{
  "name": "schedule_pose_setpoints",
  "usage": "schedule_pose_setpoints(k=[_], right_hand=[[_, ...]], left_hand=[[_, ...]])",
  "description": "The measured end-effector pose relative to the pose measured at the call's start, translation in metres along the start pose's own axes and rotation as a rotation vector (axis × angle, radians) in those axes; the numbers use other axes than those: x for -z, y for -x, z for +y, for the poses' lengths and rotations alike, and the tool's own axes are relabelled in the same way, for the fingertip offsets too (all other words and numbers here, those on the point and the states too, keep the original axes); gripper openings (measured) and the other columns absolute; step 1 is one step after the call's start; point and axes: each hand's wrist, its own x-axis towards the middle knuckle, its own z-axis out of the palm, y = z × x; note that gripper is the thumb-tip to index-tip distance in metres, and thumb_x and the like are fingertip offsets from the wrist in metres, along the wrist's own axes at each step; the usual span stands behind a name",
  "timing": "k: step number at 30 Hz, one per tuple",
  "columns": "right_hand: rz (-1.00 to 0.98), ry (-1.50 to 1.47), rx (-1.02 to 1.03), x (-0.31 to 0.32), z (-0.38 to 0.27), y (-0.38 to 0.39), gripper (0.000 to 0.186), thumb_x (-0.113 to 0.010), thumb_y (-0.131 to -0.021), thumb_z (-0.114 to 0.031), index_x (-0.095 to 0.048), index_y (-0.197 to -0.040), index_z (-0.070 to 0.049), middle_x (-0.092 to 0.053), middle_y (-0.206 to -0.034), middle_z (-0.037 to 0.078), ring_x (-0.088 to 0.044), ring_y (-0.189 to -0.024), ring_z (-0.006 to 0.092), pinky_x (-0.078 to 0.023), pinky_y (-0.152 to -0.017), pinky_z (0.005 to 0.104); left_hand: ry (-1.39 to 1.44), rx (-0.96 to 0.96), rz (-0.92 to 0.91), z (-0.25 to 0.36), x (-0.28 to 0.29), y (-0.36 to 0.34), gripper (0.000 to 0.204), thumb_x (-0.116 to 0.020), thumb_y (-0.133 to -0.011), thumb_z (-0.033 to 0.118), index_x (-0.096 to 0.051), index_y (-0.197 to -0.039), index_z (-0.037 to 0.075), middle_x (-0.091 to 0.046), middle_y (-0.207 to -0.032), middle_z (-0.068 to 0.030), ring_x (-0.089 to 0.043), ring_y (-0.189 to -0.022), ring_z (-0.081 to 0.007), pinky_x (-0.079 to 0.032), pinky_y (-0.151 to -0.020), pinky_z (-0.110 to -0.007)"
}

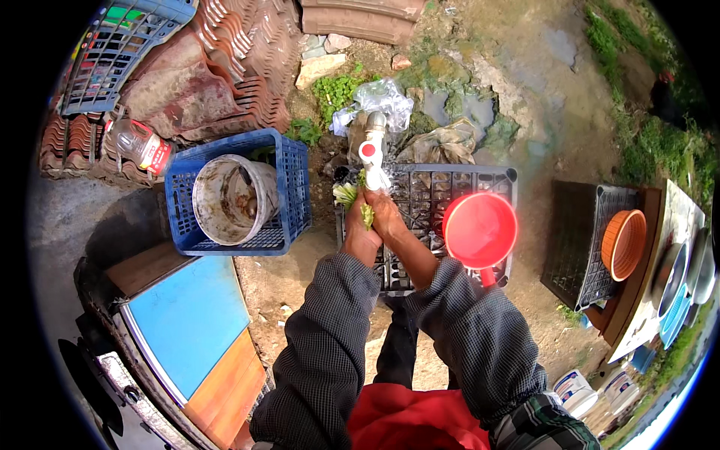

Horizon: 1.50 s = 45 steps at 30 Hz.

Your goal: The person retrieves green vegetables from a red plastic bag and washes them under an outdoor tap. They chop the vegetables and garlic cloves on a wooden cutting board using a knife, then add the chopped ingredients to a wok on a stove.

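My left hand (358, 225) is closed around a small bunch of leafy greens (345, 194), whose pale cut stalks and leaves poke out beside the fingers. Pressed against it, my right hand (387, 215) also closes on the greens, with a leaf showing between the two hands. Both are right below a white tap (372, 152) with a red dot, and what looks like water splashes over the fingers. Beneath the hands lies a black plastic crate (420, 170) with a grid top. A red dipper (481, 229) rests on its right part, handle toward me.
Left of the tap, a blue crate (298, 187) holds a dirty white bucket (262, 187). Stacked roof tiles (247, 67) and a plastic bottle (141, 146) lie farther left. An orange basket (624, 244) sits by a dark crate (574, 244) on the right. Wet ground (547, 97) stretches behind.
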Motion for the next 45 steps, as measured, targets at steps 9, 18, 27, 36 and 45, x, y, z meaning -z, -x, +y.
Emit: schedule_pose_setpoints(k=[9, 18, 27, 36, 45], right_hand=[[0.207, -0.455, -0.294, 0.024, 0.007, -0.016, 0.051, -0.031, -0.091, -0.035, -0.042, -0.126, 0.0, -0.029, -0.139, 0.023, -0.031, -0.126, 0.0352, -0.026, -0.103, 0.0346], [0.319, -0.365, -0.204, 0.055, -0.026, 0.015, 0.027, -0.055, -0.08, -0.015, -0.059, -0.103, -0.001, -0.065, -0.089, 0.016, -0.063, -0.077, 0.0225, -0.047, -0.073, 0.0306], [0.198, 0.056, -0.058, 0.018, -0.058, 0.023, 0.061, -0.047, -0.084, -0.043, -0.044, -0.121, 0.005, -0.051, -0.115, 0.029, -0.048, -0.109, 0.0416, -0.037, -0.094, 0.0388], [0.101, 0.03, -0.095, 0.032, -0.064, 0.04, 0.033, -0.041, -0.085, -0.023, -0.056, -0.102, 0.0, -0.057, -0.098, 0.026, -0.053, -0.094, 0.0417, -0.042, -0.082, 0.0439], [0.066, 0.226, -0.254, 0.048, -0.038, 0.006, 0.036, -0.042, -0.088, -0.031, -0.055, -0.101, 0.0, -0.057, -0.099, 0.026, -0.055, -0.094, 0.0404, -0.043, -0.081, 0.0442]], left_hand=[[0.092, 0.148, 0.076, -0.027, -0.041, 0.004, 0.033, -0.049, -0.091, 0.033, -0.049, -0.116, 0.011, -0.056, -0.105, -0.0049, -0.054, -0.095, -0.0201, -0.047, -0.081, -0.037], [0.164, -0.11, 0.23, -0.027, -0.033, -0.041, 0.027, -0.052, -0.088, 0.029, -0.057, -0.093, 0.003, -0.059, -0.086, -0.009, -0.058, -0.075, -0.0222, -0.048, -0.065, -0.036], [0.317, -0.032, -0.012, -0.03, 0.02, -0.045, 0.034, -0.052, -0.089, 0.031, -0.05, -0.111, 0.005, -0.057, -0.098, -0.0085, -0.056, -0.087, -0.0227, -0.048, -0.076, -0.038], [-0.15, -0.212, -0.101, 0.01, -0.048, 0.033, 0.035, -0.042, -0.091, 0.028, -0.047, -0.114, 0.002, -0.053, -0.11, -0.0094, -0.054, -0.096, -0.019, -0.045, -0.086, -0.031], [-0.005, -0.056, 0.037, -0.021, -0.035, -0.013, 0.033, -0.052, -0.09, 0.028, -0.049, -0.113, 0.005, -0.056, -0.106, -0.0078, -0.055, -0.095, -0.0226, -0.046, -0.085, -0.038]])
